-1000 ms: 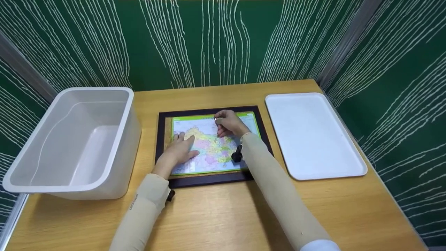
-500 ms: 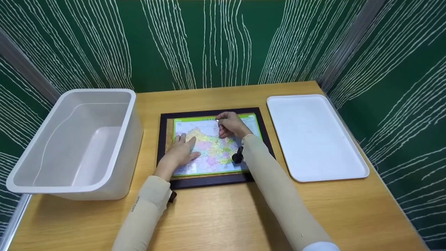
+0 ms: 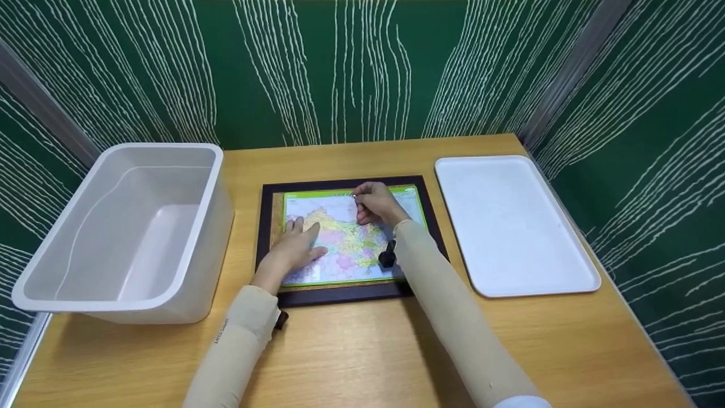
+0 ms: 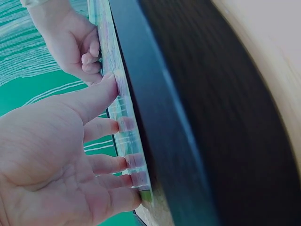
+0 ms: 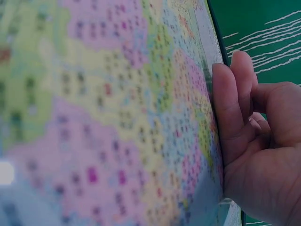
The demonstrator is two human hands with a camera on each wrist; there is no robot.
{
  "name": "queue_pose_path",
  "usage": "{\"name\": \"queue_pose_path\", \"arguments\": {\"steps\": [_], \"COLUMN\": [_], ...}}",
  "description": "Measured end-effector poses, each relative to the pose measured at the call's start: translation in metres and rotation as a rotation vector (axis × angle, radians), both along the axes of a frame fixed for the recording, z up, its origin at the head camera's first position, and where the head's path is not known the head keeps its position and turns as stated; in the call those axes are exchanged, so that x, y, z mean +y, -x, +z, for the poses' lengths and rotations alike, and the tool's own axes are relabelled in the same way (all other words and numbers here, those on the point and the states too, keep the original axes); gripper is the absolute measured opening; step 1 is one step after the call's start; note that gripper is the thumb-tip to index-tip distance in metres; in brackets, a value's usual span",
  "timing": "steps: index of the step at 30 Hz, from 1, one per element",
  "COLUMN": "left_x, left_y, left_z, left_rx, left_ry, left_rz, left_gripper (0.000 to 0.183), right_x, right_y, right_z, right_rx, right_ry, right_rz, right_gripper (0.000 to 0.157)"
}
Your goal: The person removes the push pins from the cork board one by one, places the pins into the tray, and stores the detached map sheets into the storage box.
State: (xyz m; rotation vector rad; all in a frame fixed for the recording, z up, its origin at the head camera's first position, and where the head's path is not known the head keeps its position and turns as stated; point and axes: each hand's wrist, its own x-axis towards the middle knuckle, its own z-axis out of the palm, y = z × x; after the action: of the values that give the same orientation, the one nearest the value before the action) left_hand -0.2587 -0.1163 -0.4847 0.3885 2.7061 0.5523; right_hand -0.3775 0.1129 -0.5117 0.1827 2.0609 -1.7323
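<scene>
A glossy map sheet point(image 3: 340, 255) with a green border lies on a cork board point(image 3: 277, 212) with a dark frame point(image 3: 351, 292). My left hand point(image 3: 291, 247) rests on the map's left part, fingers spread and fairly straight. In the left wrist view, the fingertips of this left hand point(image 4: 70, 150) touch the glossy surface. Near the map's top edge my right hand point(image 3: 376, 203) pinches a small shiny pin-like thing point(image 3: 354, 196) between thumb and index finger; it is too small to make out fully. In the right wrist view the curled lower fingers point(image 5: 228, 103) lie against the map.
A deep white plastic bin point(image 3: 192, 249) stands on the left of the wooden table point(image 3: 351, 351). At the right lies a shallow white tray point(image 3: 510, 226). Green walls with white lines point(image 3: 362, 68) enclose the table at the back and sides.
The head view has shifted slightly. Both hands keep nearly the same places on the map, the right one still pinching at the top edge.
</scene>
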Motion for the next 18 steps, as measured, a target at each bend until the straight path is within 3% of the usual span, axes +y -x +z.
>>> {"name": "queue_pose_path", "arguments": {"steps": [7, 18], "left_x": [0.0000, -0.0006], "left_y": [-0.0003, -0.0014], "left_z": [0.0004, 0.0013], "left_rx": [-0.014, -0.020], "left_ry": [-0.009, -0.023], "left_rz": [0.018, 0.018], "left_gripper": [0.068, 0.068], "right_x": [-0.0014, -0.0011], "right_y": [-0.0002, -0.0003], "right_z": [-0.0028, -0.0012], "right_rx": [0.016, -0.002], "right_ry": [0.020, 0.004], "right_rz": [0.017, -0.003], "right_gripper": [0.023, 0.018]}}
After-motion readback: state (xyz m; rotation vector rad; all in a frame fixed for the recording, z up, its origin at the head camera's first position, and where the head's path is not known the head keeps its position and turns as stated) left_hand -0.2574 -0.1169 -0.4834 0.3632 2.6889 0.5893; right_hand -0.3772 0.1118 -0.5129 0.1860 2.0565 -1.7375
